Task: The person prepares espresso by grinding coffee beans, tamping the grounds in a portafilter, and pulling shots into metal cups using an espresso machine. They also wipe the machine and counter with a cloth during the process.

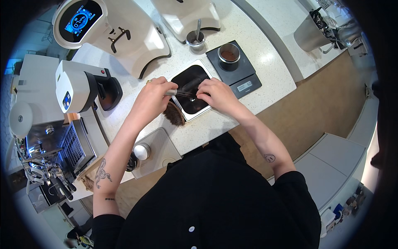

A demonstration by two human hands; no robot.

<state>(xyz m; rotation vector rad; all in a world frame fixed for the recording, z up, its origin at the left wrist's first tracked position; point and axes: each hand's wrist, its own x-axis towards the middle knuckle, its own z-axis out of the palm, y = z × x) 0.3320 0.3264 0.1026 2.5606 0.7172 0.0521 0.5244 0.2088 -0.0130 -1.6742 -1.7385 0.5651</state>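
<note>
In my left hand (155,97) is a needle distribution tool (171,92) with a metal handle, held sideways, its thin wires pointing right. My right hand (217,94) has its fingers bent together at the wire tips; whether they pinch the wires is hard to tell. Both hands are over a metal knock box (199,113) with a dark inside and a crossbar. Against its near left side leans a dark-bristled brush (174,114). To the right, a metal dosing cup (229,53) of ground coffee stands on a black digital scale (248,69), its display lit.
A white grinder (133,40) with a lit screen stands behind left, another grinder (186,15) beside it. A small cup with a spoon (196,40) sits near the scale. Left are a white-and-black machine (84,88) and an espresso machine (51,149). A ribbed mat (158,146) lies nearer.
</note>
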